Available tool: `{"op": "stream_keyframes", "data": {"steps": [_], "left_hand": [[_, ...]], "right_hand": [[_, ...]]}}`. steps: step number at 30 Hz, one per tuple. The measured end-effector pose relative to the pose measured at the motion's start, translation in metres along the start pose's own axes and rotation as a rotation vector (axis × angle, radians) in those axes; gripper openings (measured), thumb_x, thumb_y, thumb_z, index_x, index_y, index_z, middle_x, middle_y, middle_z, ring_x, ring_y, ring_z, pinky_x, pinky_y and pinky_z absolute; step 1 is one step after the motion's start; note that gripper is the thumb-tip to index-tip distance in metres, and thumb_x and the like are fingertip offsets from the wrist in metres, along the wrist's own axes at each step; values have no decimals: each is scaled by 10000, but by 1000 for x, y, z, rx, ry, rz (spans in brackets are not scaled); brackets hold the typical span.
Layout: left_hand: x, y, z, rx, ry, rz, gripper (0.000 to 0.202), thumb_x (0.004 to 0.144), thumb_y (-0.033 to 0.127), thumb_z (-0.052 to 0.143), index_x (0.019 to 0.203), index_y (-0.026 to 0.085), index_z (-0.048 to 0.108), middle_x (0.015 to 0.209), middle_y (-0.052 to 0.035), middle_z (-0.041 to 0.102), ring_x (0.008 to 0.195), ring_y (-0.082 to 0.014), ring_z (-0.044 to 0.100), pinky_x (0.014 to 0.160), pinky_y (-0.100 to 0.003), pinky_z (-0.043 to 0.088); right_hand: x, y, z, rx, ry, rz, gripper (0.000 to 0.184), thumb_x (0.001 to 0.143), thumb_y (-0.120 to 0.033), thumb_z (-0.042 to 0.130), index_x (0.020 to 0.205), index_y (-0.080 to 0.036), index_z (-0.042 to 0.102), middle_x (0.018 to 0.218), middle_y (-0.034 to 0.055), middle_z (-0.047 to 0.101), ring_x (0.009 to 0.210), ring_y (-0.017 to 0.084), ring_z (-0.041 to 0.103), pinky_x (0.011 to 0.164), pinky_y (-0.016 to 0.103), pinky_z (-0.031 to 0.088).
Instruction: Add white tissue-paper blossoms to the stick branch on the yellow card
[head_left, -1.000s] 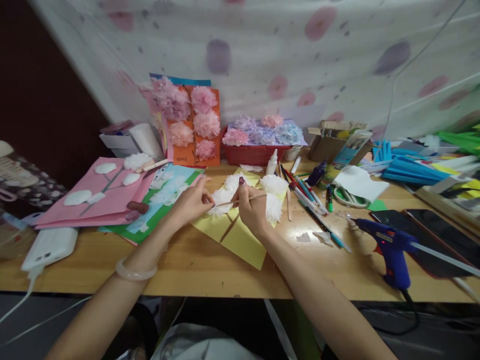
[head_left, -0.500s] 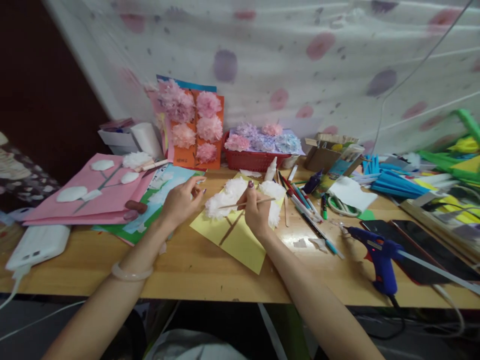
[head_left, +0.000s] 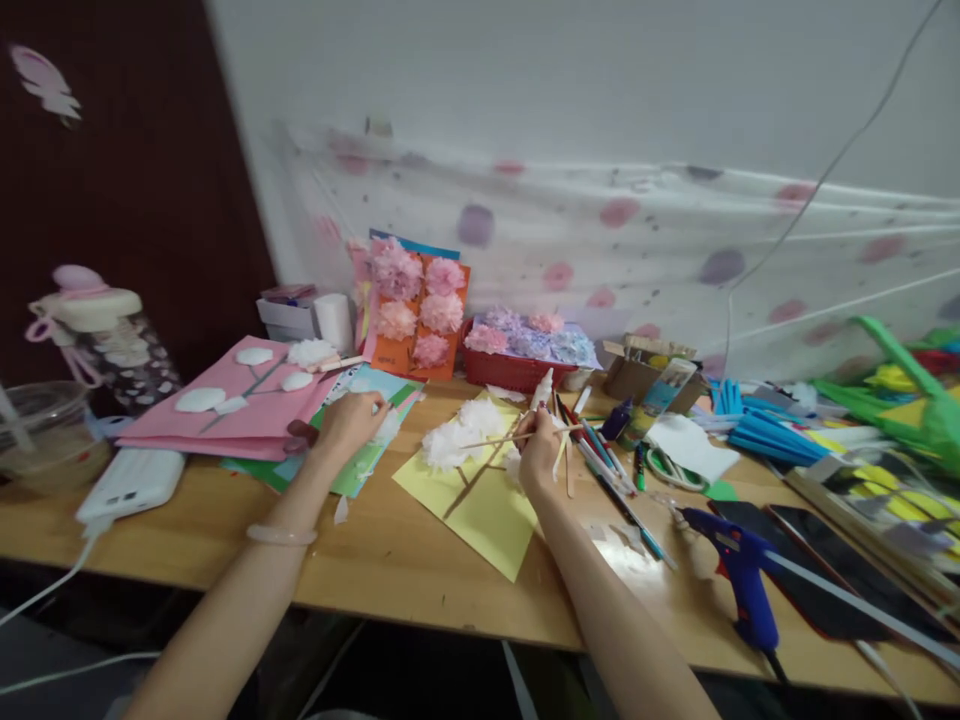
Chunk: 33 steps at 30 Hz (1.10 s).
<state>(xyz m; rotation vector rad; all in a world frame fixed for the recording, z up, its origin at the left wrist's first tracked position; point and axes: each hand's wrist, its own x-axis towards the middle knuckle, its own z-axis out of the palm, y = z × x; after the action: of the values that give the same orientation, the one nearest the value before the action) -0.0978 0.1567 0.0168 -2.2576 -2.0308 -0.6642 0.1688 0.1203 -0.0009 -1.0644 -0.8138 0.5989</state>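
My right hand [head_left: 538, 458] grips a thin wooden stick [head_left: 487, 441], held nearly level over a yellow sheet of paper [head_left: 487, 525]. White tissue-paper flowers [head_left: 463, 436] and a brown paper branch are on that sheet. The hand partly covers the sheet's right side. Beyond it stands a white glue bottle [head_left: 542, 388]. Over a blue and green card [head_left: 352, 480] to the left is my left hand [head_left: 351, 428], its fingers curled and thumb close to the fingertips. Whatever is between them is too small to make out.
A blue glue gun [head_left: 739, 565] lies at the right beside dark phones [head_left: 795, 570]. Pens [head_left: 600, 440] are scattered near the middle. A pink card [head_left: 225, 410], a white power bank [head_left: 135, 485] and a bottle [head_left: 120, 340] are left. Behind stands a red basket [head_left: 502, 371] of paper flowers.
My left hand has moved left, away from the yellow sheet and over the blue and green card. My right hand has shifted right with the stick. The view has tilted up and turned left.
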Motion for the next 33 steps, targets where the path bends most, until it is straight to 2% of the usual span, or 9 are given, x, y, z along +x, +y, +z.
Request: {"op": "stream_keyframes", "data": {"steps": [2,8,14,18,22,27,30,33], "left_hand": [[2,-1,4,-29,-43,22,216,847,289,520,872,194,712,878,-115,753,851,-260,685,688,-289,434],[4,-5,6,-110,-51,48,174,813,198,529,845,177,699,908,-99,745,876,-221,676,771,-275,451],[2,-11,16,-144,-89,14,90,737,259,622,677,196,643,764,-93,722,753,-246,668,651,-291,445],[3,-12,20,-206,-47,29,72,691,195,596,622,215,601,795,-79,709,763,-240,657,682,-301,452],[6,-12,19,-306,30,27,50,702,203,565,657,222,576,815,-82,703,838,-253,655,754,-327,463],[9,-7,19,-495,68,11,49,741,249,555,773,211,553,804,-68,714,798,-224,662,749,-332,486],[8,2,19,-648,39,21,179,758,320,563,875,186,552,831,-64,724,785,-200,680,720,-313,509],[6,12,18,-974,-49,18,342,685,372,664,939,168,560,829,-55,721,807,-206,688,736,-329,521]], "right_hand": [[1,-2,-2,-5,1,-4,442,800,-415,415,399,-229,420,346,-38,360,371,112,330,415,261,238],[5,-6,-7,-30,-3,1,462,837,-423,361,419,-234,414,355,-45,347,360,113,316,414,277,239],[5,-3,-9,-74,-4,-6,497,854,-482,396,427,-230,437,387,-40,383,390,119,357,442,283,283],[6,-2,-7,-53,-10,-12,473,822,-473,408,414,-234,433,381,-42,365,384,118,345,424,278,255],[6,-2,-6,-37,-18,-14,457,813,-456,421,412,-237,423,370,-43,361,376,118,336,418,274,249],[5,0,-7,-28,-38,-16,494,838,-488,411,416,-232,424,367,-47,350,376,111,331,421,267,255],[6,2,-6,-20,-85,-22,494,845,-509,442,445,-218,465,379,-44,391,392,108,369,438,253,287],[5,4,-4,-3,-210,-16,462,828,-537,514,529,-189,569,427,-34,475,426,106,433,466,240,331]]}}
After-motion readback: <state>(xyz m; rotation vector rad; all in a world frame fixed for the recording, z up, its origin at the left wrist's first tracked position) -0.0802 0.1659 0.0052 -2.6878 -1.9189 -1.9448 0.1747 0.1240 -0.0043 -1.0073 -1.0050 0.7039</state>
